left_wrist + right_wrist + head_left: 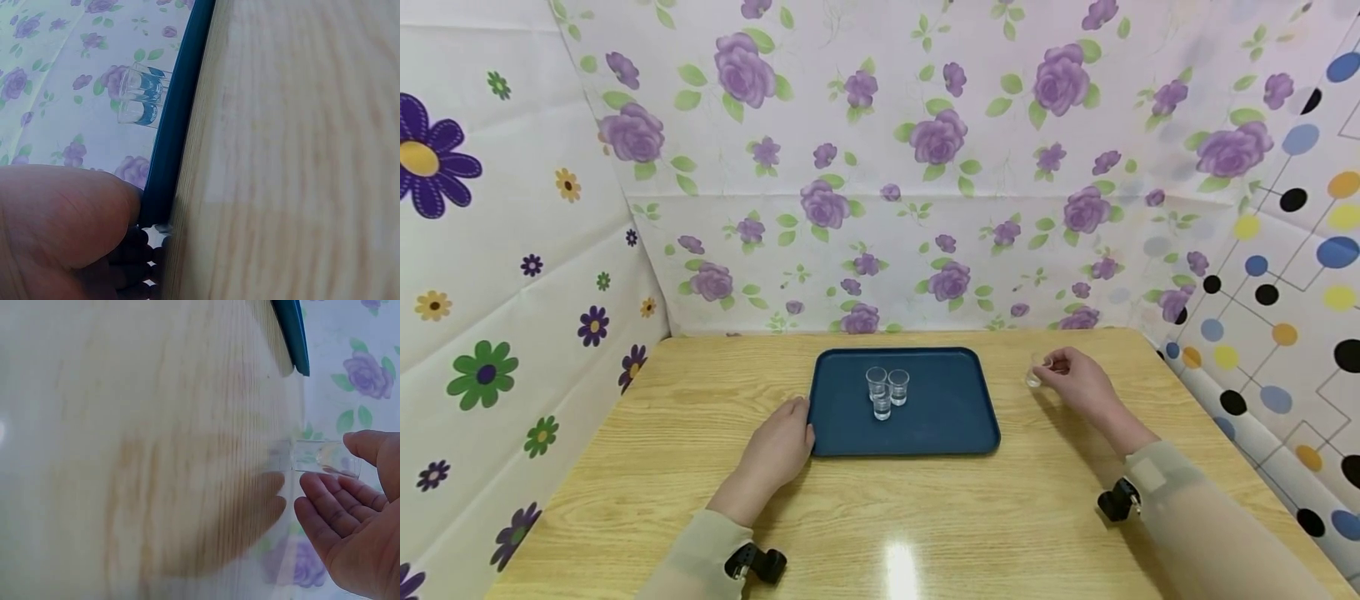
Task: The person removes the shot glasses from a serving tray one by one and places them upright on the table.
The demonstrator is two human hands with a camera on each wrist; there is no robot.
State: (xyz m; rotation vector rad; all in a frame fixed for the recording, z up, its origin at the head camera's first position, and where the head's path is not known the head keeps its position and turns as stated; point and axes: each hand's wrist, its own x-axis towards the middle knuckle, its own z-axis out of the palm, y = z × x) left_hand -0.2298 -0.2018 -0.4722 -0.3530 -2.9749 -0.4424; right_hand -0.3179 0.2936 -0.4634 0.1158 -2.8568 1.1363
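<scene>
A dark blue rectangular tray [940, 417] lies on the table. Three small clear shot glasses [882, 407] stand upright in a tight group on it, left of its middle. My left hand [778, 442] grips the tray's left rim, and its thumb shows against the edge in the left wrist view. Off to the right of the tray, my right hand [1081, 385] pinches another clear shot glass [309, 456] between thumb and fingers near its rim. This glass is upright, with its base at the tabletop. In the head view the fingers partly cover it.
The wooden table [925, 517] reaches back to a wall of cloth with purple roses [936, 137]. A flowered cloth [512, 275] hangs at the left and a dotted cloth [1285, 333] at the right.
</scene>
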